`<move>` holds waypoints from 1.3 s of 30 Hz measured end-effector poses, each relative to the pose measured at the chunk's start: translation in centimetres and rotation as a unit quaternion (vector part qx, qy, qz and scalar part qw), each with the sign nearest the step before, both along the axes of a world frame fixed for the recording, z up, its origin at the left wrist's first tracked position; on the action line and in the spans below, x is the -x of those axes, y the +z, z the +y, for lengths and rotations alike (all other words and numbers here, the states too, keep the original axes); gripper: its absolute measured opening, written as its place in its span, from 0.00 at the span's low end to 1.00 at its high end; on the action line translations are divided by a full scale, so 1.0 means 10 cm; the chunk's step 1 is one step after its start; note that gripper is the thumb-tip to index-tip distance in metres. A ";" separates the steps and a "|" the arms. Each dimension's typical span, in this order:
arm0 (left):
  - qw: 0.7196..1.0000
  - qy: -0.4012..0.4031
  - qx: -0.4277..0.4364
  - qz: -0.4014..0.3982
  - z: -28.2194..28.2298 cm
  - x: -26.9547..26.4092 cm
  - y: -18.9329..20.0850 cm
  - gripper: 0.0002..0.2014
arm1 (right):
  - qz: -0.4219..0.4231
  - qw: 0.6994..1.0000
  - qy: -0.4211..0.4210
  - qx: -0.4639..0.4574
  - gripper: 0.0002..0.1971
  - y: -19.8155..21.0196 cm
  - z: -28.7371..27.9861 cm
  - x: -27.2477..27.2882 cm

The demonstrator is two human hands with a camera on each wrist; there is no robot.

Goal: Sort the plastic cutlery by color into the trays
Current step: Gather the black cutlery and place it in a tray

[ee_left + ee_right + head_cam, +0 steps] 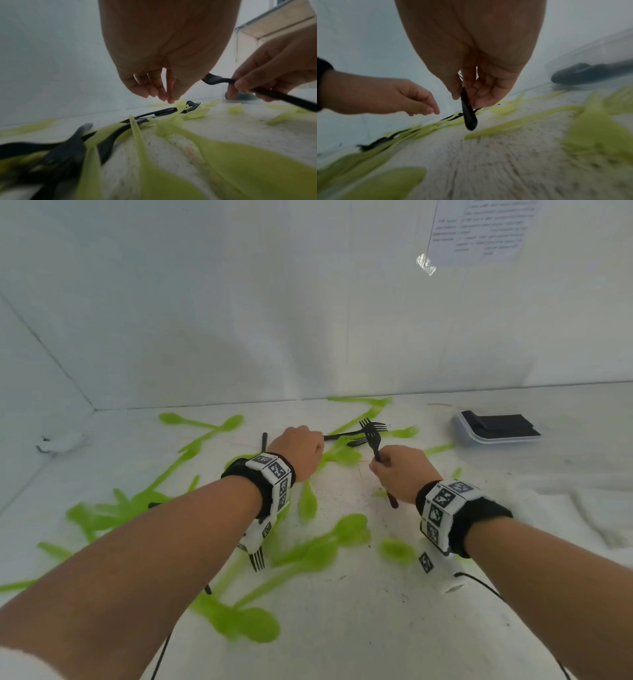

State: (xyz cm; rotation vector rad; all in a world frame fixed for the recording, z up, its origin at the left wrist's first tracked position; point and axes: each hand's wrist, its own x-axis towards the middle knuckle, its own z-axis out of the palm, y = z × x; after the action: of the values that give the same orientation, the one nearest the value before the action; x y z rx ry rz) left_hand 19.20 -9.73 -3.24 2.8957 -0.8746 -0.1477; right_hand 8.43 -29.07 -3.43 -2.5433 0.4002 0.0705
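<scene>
- Head view: my right hand (402, 472) pinches a black fork (374, 440) by its handle, prongs pointing away from me, lifted off the counter (394, 604).
- My left hand (154, 86) hangs just above the pile, fingers loosely curled, holding nothing.
- Below it lie more black forks (159, 113) tangled among green spoons and forks (322, 546), scattered across the counter.
- A clear tray (460, 428) sits far right by the wall, with dark pieces in it.
- A printed sheet (486, 229) is taped to the wall.

A printed paper sheet (486, 231) is taped to the white wall (239, 302)
</scene>
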 end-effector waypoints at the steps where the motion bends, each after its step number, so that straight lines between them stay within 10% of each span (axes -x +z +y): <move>1: 1.000 -0.009 -0.015 -0.015 -0.08 -0.07 -0.01 0.14 | -0.013 1.000 -0.009 -0.023 0.14 0.00 -0.01 -0.05; 9: 0.992 -0.037 -0.117 -0.036 -0.49 -0.48 -0.17 0.12 | -0.056 0.991 -0.026 -0.123 0.05 -0.07 -0.18 -0.39; 19: 0.992 0.075 0.087 0.055 -0.30 -0.49 0.00 0.07 | -0.071 0.975 -0.030 -0.209 0.10 -0.09 -0.19 -0.82; 23: 0.936 0.190 0.225 0.194 -0.30 -0.39 0.12 0.15 | -0.069 0.925 -0.012 -0.373 0.15 0.01 0.00 -0.90; 28: 0.753 0.266 0.481 0.361 -0.20 -0.20 0.16 0.08 | -0.068 0.868 -0.007 -0.491 0.09 0.12 0.25 -0.88; 39: 0.693 0.194 0.550 0.423 0.51 -0.09 0.10 0.05 | -0.062 0.857 -0.034 -0.511 0.10 0.19 0.78 -0.88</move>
State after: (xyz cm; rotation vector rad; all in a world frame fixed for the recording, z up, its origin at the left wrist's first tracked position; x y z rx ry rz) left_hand 20.07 -4.63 -2.24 1.4867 -0.0382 -0.5983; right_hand 17.19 -21.27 -1.57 -1.4651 0.2846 0.0679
